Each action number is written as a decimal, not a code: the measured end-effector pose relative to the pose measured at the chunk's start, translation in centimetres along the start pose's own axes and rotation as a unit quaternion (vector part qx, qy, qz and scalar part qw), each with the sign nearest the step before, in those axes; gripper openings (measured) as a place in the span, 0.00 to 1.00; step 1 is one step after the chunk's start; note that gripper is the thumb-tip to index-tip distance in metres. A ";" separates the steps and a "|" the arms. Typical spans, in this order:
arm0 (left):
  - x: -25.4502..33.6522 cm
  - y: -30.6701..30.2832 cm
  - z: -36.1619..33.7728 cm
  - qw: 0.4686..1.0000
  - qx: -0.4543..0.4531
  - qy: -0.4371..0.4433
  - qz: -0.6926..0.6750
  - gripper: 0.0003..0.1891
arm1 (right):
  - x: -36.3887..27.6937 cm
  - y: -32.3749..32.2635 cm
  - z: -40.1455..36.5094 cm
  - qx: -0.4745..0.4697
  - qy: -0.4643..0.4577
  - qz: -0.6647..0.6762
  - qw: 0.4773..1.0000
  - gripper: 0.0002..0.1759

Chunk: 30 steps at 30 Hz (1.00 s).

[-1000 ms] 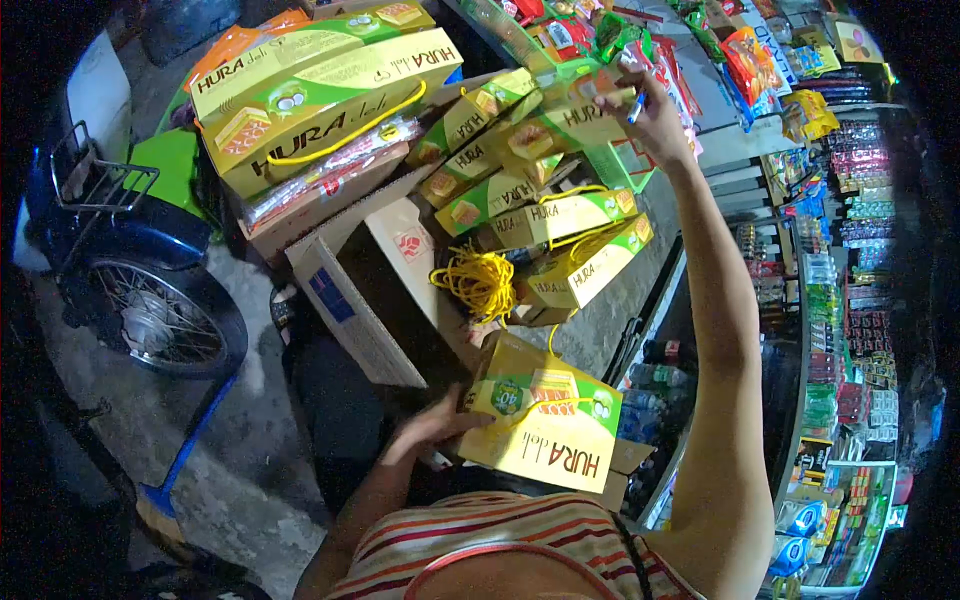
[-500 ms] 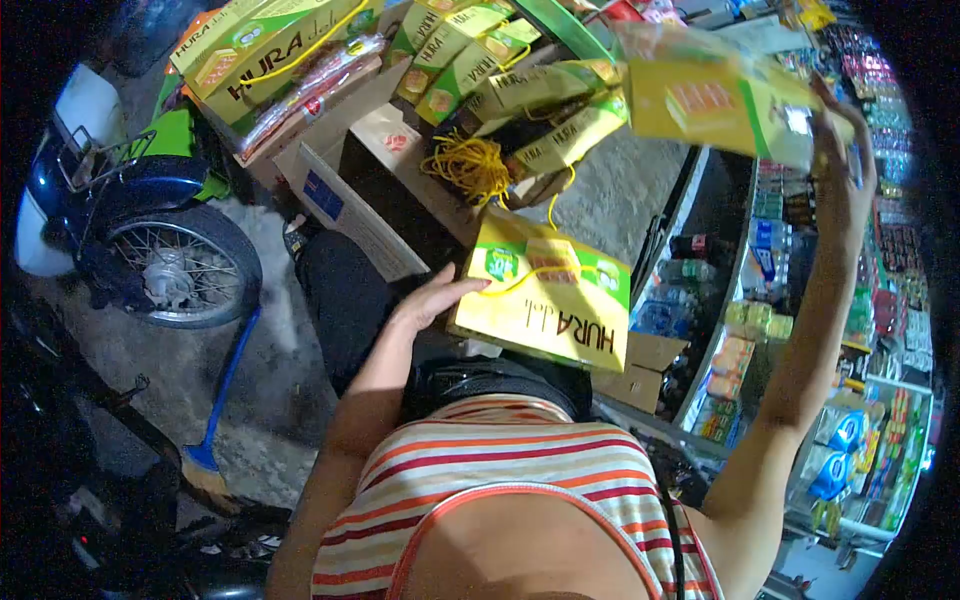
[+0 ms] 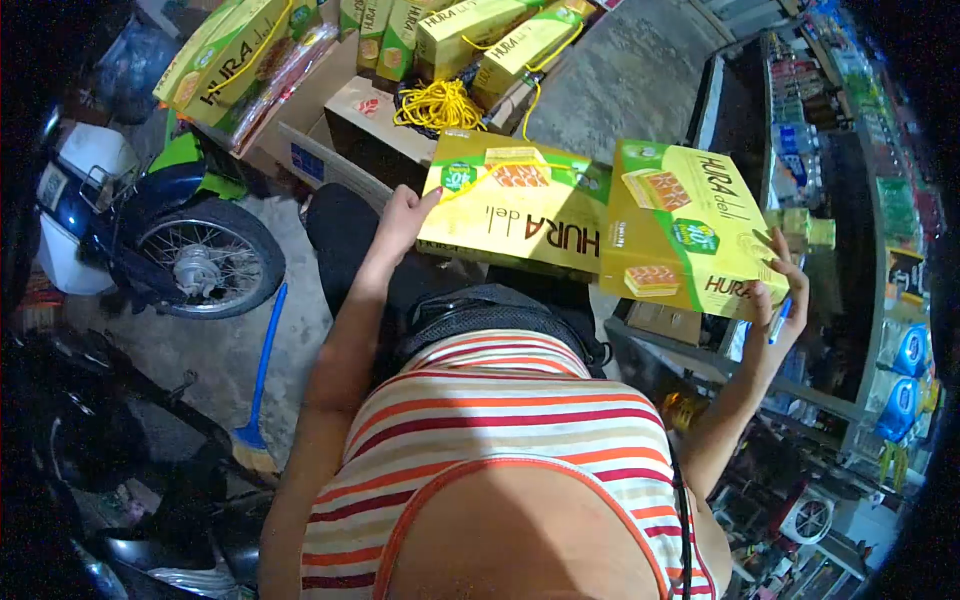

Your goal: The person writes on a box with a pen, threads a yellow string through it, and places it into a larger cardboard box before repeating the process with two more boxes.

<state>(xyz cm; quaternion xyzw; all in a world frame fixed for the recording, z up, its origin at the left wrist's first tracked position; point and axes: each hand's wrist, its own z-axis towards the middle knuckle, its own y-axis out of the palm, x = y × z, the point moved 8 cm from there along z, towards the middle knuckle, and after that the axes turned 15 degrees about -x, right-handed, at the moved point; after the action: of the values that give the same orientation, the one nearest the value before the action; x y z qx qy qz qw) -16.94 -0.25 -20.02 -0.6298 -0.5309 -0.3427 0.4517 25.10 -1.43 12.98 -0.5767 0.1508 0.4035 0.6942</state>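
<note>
A yellow-and-green HURA deli snack box (image 3: 500, 228) with a yellow cord handle rests over my lap. My left hand (image 3: 403, 222) grips its left edge, thumb up on the printed face. To its right, a second HURA deli box (image 3: 665, 235) is held at its right end by my right hand (image 3: 785, 290). This second box overlaps the right edge of the first one. A blue pen (image 3: 780, 322) is tucked in my right hand as well. In front of me a bundle of yellow cord (image 3: 440, 105) lies on an open cardboard carton (image 3: 370, 120).
More HURA boxes (image 3: 470, 35) stand beyond the carton, others at the far left. A motorbike wheel (image 3: 210, 262) and a blue-handled brush (image 3: 262, 370) are on my left. Glass-sided shop shelving (image 3: 865, 330) with packaged goods runs along my right.
My right hand has come down from high on the right, bringing the second box against the first. My left hand keeps its grip; the view has shifted somewhat.
</note>
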 end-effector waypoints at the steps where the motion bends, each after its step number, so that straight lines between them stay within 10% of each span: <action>1: -0.8 -0.2 0.5 1.000 0.008 0.003 -0.021 0.25 | 0.8 -0.1 -1.0 0.006 -0.014 -0.012 1.000 0.19; 16: 11.7 -3.6 2.1 0.997 -0.060 0.046 0.008 0.14 | 1.8 2.6 -4.3 -0.065 -0.044 0.080 0.994 0.29; 26: 34.8 -11.5 20.4 0.931 -0.144 0.319 -0.105 0.15 | -0.1 3.9 -3.2 -0.094 -0.029 0.017 0.995 0.30; 30: 38.7 -11.5 17.6 0.906 0.008 0.406 -0.119 0.13 | -0.2 4.0 -3.2 -0.086 -0.008 0.017 0.996 0.31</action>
<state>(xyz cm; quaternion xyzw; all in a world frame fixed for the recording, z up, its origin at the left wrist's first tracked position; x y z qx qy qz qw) -21.23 30.35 11.34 -0.3654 -0.3753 -0.6156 0.5888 22.86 -4.42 9.44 -0.6285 0.1195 0.4311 0.6363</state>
